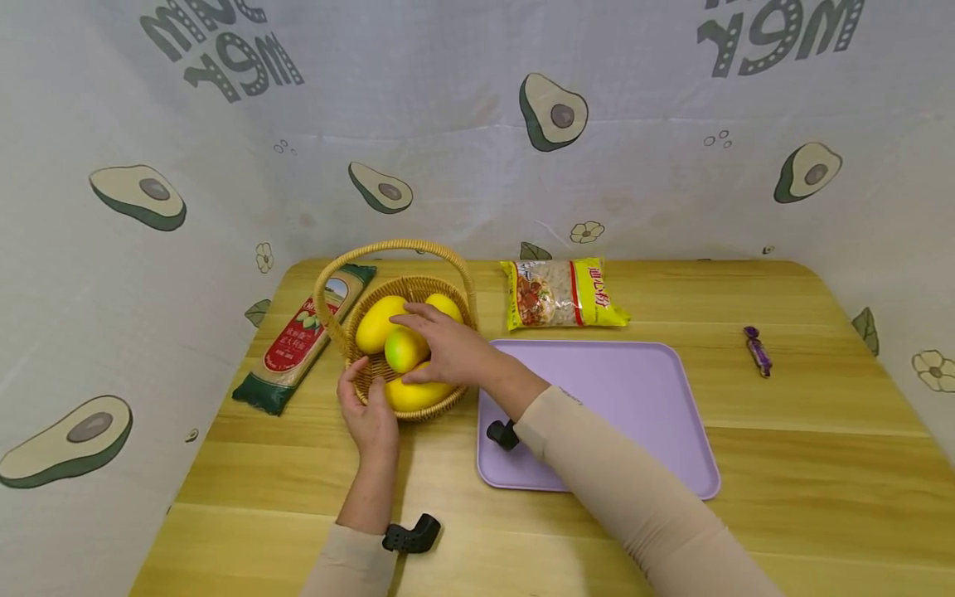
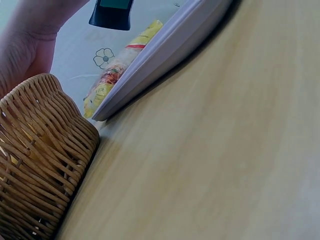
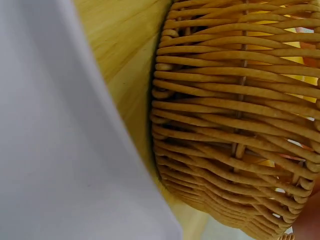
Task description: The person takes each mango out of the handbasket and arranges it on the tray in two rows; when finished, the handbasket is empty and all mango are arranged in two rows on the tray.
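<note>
A wicker basket [image 1: 452, 401] with an arched handle stands left of the table's middle, holding several yellow mangoes [image 1: 379, 324]. My right hand [image 1: 457, 350] reaches in from the right, its thumb and fingers around a yellow-green mango [image 1: 405, 351] on top of the others. Another mango [image 1: 414, 396] lies in front of it, under the thumb. At the near left rim, my left hand [image 1: 373, 421] grips the basket, its fingers and thumb at the edge. Both wrist views show the woven side of the basket [image 2: 42, 150] [image 3: 235, 115], with the fruit mostly hidden behind it.
A lilac tray [image 1: 619, 398] lies right of the basket, under the right forearm. Behind it is a yellow food packet [image 1: 563, 293]. A red and green pasta packet [image 1: 302, 340] lies left of the basket. One purple-wrapped candy [image 1: 758, 351] is at the far right.
</note>
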Demonstrator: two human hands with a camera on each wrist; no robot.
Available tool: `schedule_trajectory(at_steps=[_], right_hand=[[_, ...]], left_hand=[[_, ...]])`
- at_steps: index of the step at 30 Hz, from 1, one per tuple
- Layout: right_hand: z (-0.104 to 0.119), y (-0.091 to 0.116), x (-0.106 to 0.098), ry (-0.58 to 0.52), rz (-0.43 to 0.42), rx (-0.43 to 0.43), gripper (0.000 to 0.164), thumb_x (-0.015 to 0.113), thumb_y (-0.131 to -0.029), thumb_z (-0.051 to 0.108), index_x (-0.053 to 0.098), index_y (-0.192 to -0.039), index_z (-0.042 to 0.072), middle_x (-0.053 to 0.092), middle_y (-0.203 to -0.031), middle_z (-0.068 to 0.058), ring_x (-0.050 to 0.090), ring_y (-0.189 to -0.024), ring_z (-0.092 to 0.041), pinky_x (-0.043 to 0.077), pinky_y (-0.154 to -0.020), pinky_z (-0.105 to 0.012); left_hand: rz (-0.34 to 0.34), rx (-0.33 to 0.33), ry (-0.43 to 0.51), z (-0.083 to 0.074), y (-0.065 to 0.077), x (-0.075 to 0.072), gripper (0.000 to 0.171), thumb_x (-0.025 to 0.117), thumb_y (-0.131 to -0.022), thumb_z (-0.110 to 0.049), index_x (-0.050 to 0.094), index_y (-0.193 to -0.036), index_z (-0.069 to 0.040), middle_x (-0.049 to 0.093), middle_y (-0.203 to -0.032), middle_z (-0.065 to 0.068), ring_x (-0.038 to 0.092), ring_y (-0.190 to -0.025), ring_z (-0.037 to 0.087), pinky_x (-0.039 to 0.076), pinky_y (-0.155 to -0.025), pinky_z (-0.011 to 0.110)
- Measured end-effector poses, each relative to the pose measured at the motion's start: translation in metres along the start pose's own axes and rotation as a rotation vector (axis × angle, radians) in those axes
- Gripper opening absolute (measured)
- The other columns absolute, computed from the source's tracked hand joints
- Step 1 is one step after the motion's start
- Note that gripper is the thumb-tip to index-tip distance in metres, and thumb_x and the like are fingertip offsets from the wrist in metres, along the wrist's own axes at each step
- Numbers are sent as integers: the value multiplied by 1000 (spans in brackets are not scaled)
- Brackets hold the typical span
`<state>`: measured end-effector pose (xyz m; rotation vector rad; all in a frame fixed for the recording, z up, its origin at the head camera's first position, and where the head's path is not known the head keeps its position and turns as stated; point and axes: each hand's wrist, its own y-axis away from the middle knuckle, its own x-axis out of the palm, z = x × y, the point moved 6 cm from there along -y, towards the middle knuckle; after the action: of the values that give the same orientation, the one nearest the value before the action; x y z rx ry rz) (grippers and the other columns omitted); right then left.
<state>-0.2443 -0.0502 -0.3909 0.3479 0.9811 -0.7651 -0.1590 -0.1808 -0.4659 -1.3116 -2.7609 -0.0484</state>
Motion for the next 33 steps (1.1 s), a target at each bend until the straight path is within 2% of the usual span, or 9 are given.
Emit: schedule_trajectory(at_steps=[17,25,33], right_hand=[[3,-8,3,51,91,20,84,82,-85,43,42,-156,22,28,-168,-9,43,-147,-31,39,-120,-43],[6,-10,4,147,70,-29,74,75,-89,48,47,-153,21,39,-163,-12,53,-139,-32,44,-116,-43],[8,-11,5,207,66,-52,73,77,-88,48,51,-150,20,45,-159,-13,52,-140,-31,43,-117,-42]], left_hand=[[24,-2,-14,0,0,0,35,50,-98,-5,53,-133,-4,40,-155,6,20,-156,23,11,-129,47],[20,8,-8,1,0,-1,34,49,-98,-4,54,-131,-4,40,-156,9,21,-156,26,12,-129,48],[2,25,-7,0,-1,-1,33,50,-97,-3,56,-130,-3,47,-150,10,25,-154,25,13,-129,47]])
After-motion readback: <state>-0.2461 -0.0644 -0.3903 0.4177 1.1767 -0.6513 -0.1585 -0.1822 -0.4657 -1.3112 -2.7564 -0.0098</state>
